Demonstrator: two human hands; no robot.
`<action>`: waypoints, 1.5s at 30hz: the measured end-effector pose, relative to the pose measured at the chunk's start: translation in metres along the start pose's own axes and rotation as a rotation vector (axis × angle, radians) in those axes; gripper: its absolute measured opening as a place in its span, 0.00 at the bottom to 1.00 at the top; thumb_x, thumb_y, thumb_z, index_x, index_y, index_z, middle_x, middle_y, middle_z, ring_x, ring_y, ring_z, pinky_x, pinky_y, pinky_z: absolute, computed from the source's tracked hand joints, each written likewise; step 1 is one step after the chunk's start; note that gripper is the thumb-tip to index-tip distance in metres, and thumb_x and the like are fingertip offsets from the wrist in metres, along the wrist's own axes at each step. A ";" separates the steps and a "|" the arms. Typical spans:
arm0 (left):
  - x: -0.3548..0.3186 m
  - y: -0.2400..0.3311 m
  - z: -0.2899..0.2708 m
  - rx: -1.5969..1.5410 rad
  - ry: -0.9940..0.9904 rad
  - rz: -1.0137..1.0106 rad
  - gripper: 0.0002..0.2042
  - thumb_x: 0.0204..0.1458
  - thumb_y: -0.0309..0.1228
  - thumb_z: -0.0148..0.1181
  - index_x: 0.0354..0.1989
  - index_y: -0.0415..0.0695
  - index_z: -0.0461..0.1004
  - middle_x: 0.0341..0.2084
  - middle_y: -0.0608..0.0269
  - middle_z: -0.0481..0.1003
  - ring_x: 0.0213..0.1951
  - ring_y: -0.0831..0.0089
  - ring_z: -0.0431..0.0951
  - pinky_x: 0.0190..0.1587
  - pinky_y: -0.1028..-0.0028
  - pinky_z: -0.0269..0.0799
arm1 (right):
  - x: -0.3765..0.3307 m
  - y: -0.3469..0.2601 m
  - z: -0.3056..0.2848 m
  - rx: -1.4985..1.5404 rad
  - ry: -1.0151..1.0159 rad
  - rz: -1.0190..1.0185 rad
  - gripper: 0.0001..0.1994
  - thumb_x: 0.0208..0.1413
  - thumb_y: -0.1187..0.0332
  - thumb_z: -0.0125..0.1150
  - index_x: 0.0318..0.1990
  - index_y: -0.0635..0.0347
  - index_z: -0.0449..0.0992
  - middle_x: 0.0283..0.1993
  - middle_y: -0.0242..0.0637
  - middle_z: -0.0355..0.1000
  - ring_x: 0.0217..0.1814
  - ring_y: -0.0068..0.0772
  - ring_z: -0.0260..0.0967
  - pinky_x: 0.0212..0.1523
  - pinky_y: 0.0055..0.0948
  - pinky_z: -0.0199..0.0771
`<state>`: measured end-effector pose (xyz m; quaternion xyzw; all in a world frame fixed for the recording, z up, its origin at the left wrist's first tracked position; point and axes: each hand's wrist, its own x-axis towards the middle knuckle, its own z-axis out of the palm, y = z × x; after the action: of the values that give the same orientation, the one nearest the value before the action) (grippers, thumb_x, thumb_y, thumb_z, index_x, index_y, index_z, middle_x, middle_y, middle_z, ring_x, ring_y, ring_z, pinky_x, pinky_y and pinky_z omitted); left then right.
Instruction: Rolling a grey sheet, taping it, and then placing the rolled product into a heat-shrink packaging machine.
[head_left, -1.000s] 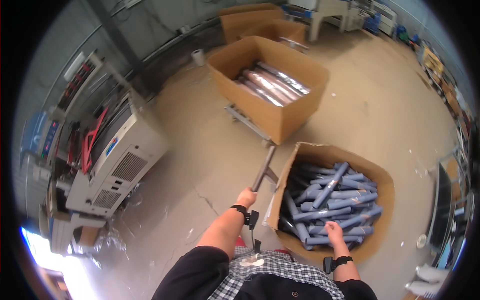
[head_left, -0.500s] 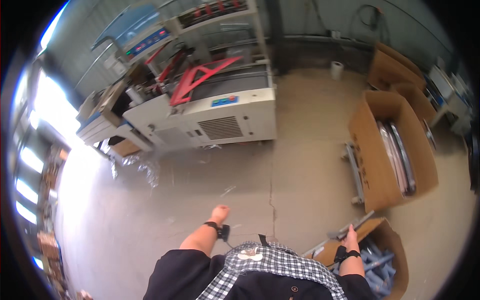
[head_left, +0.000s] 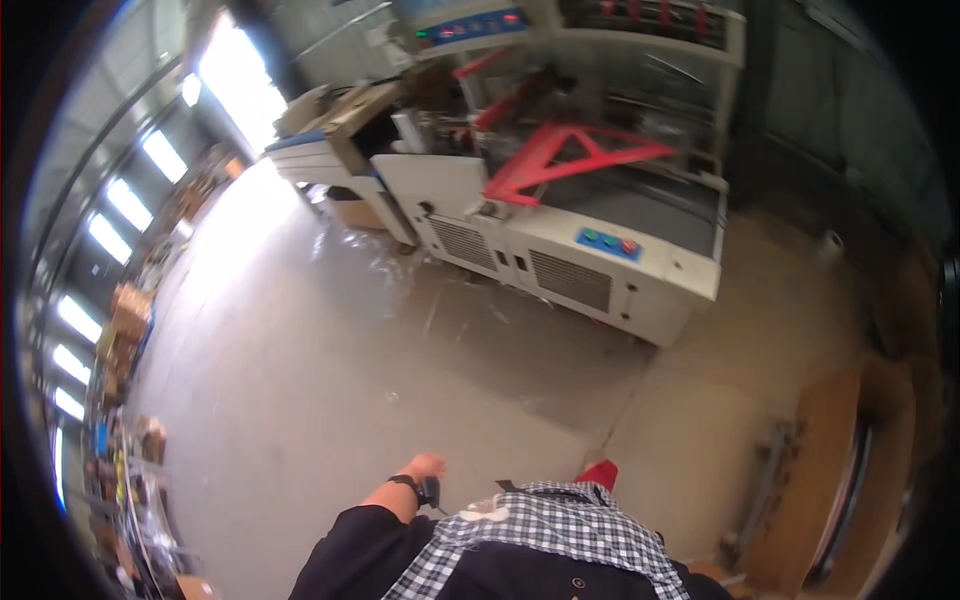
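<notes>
My left hand is held out in front of my body over the concrete floor, a black band with a small box on its wrist. Its fingers look curled in, and I see nothing in them. My right hand is out of view; only its dark sleeve shows at the lower edge. A black-and-white checked apron covers my front, and something red pokes out beyond its far edge.
Ahead stands a large pale machine with a red triangular bracket and a button panel. A tall cardboard box is at the right, blurred. Clear plastic scraps lie on the floor. Boxes line the left.
My view has swung left, so the machine and cardboard boxes sit further right. My right hand, earlier at a grey bar over an open box of blue-grey pieces, has left the picture.
</notes>
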<state>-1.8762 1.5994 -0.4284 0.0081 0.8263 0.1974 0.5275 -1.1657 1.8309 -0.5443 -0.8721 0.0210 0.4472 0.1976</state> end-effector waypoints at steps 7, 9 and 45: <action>0.004 0.102 0.021 -0.135 0.141 -0.116 0.08 0.53 0.32 0.55 0.27 0.41 0.74 0.20 0.65 0.74 0.20 0.74 0.72 0.25 0.74 0.71 | 0.009 -0.112 0.105 -0.253 -0.087 -0.152 0.30 0.58 0.42 0.44 0.53 0.62 0.64 0.52 0.48 0.65 0.50 0.47 0.62 0.41 0.38 0.66; 0.005 0.128 0.032 -0.091 0.142 -0.034 0.10 0.54 0.36 0.55 0.28 0.41 0.75 0.21 0.66 0.74 0.21 0.76 0.73 0.23 0.76 0.69 | 0.004 -0.123 0.115 -0.279 -0.077 -0.194 0.31 0.58 0.42 0.44 0.54 0.63 0.64 0.52 0.49 0.65 0.52 0.48 0.62 0.43 0.38 0.66; 0.202 0.480 0.030 0.632 -0.525 0.244 0.18 0.58 0.39 0.55 0.49 0.37 0.70 0.39 0.60 0.76 0.40 0.73 0.75 0.45 0.73 0.70 | -0.179 -0.150 0.224 -0.173 0.018 -0.207 0.35 0.58 0.41 0.48 0.46 0.77 0.68 0.35 0.47 0.74 0.30 0.41 0.74 0.30 0.42 0.73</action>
<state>-2.0331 2.0966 -0.4539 0.3170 0.6767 -0.0133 0.6644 -1.4137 2.0255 -0.4707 -0.8873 -0.1059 0.4169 0.1666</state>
